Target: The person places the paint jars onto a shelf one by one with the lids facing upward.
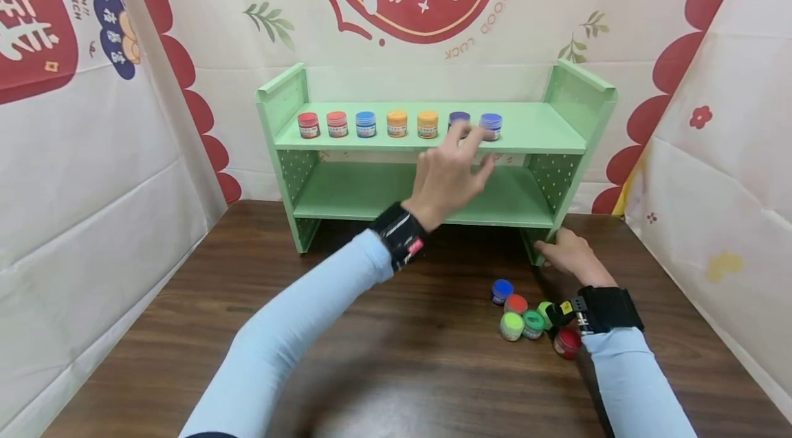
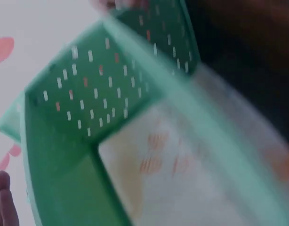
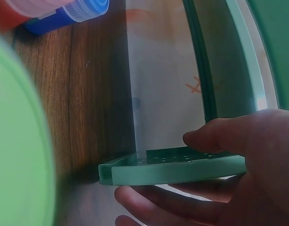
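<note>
My left hand (image 1: 450, 173) is raised in front of the shelf's upper board, fingers loosely bent, with nothing seen in its grasp. Its fingertips overlap the two purple paint jars, the left one (image 1: 459, 119) and the end one (image 1: 491, 124). In the left wrist view, fingers (image 2: 4, 200) show at the lower left edge, apart from the shelf's perforated side (image 2: 102, 84). My right hand (image 1: 570, 256) grips the right leg of the green shelf (image 1: 433, 149). In the right wrist view, the thumb (image 3: 215, 136) lies on one side of that leg (image 3: 177, 173), the fingers on the other.
Along the upper board stand more jars: red (image 1: 309, 125), coral (image 1: 337, 124), blue (image 1: 366, 124), and yellow-orange (image 1: 397, 124). Several jars cluster on the wooden table (image 1: 383, 355) by my right wrist, among them blue (image 1: 502, 291), green (image 1: 533, 324) and dark red (image 1: 566, 342). Printed cloth hangs around.
</note>
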The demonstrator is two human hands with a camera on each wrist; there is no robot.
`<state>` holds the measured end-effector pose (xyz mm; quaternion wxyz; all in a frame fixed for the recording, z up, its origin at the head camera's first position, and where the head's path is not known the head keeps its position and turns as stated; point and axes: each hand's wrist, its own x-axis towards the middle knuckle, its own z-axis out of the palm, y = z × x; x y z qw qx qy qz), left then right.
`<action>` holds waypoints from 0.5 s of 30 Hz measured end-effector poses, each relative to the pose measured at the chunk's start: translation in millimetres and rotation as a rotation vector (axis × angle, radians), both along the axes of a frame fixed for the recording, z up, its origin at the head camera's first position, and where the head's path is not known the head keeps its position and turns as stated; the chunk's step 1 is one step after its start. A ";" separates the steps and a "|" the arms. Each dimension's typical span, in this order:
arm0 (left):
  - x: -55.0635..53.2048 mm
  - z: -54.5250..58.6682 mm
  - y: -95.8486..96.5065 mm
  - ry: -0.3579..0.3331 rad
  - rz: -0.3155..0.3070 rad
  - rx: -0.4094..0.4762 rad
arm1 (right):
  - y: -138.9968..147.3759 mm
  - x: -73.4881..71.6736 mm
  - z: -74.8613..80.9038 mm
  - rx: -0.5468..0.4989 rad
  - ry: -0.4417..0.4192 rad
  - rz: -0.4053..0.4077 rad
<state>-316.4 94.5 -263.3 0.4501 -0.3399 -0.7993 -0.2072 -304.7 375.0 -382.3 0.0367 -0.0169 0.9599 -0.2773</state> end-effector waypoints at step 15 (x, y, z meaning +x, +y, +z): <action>23.2 -123.6 13.5 -0.536 -0.204 -0.677 | -1.4 0.4 -0.8 0.006 -0.003 -0.017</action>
